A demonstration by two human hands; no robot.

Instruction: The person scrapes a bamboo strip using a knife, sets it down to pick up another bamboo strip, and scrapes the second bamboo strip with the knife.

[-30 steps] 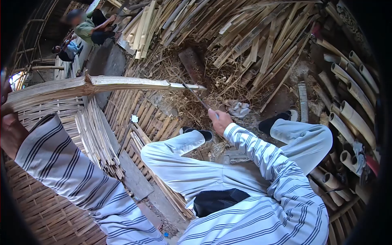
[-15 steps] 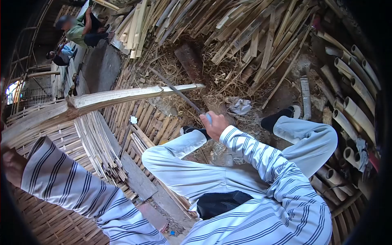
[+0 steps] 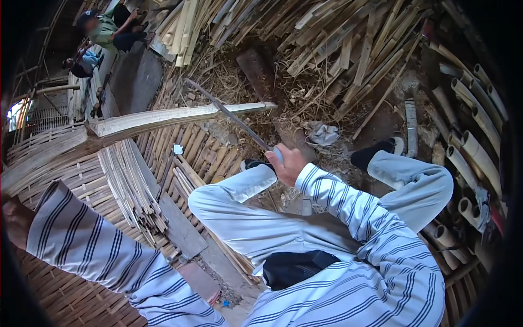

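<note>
A long split bamboo piece (image 3: pixel 158 117) reaches from the left edge of the view to the middle, its narrow pale end above the shavings. At the far left edge my left hand (image 3: pixel 16 220) is at the underside of its wide end; the fingers are dark and cut off by the view's edge. My right hand (image 3: pixel 289 164) is closed round the light blue handle of a long knife (image 3: pixel 239 123). The blade points up and left and crosses the bamboo near its narrow end.
Bamboo strips (image 3: pixel 348 43) are heaped at the top, with shavings (image 3: pixel 299 103) below them. Cut bamboo tubes (image 3: pixel 476 152) lie at the right. A crumpled plastic bag (image 3: pixel 321 133) lies beyond my right hand. Two people (image 3: pixel 106 35) sit at the upper left. Thin strips (image 3: pixel 131 188) lie on woven matting.
The knife has moved left along the bamboo, and its blade now slants further up and left. The bamboo's wide end and my left hand are lower than at first.
</note>
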